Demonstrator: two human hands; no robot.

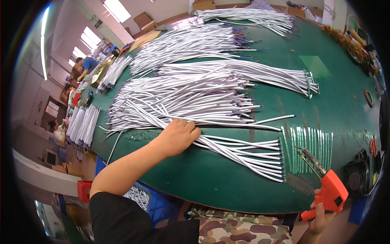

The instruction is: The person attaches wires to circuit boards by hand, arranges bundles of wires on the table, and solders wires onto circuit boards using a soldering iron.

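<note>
My left hand (178,137) is closed over a bundle of white cables (239,153) near the table's front edge. Their right ends fan out to a narrow green circuit board strip (282,162), one beside another along it. In my right hand (320,219), at the lower right, is a red soldering gun (334,190). Its metal tip points up and left, over the lower part of a row of green circuit board strips (310,142). Just beyond my left hand lies a large heap of white cables (183,97) with dark wire ends.
More cable piles (183,44) cover the far part of the green table (260,199). A black device (357,175) and red-handled tool (373,147) stand at the right edge, near a tape roll (368,98). A blue bin (156,203) is below. Another person (87,64) works at far left.
</note>
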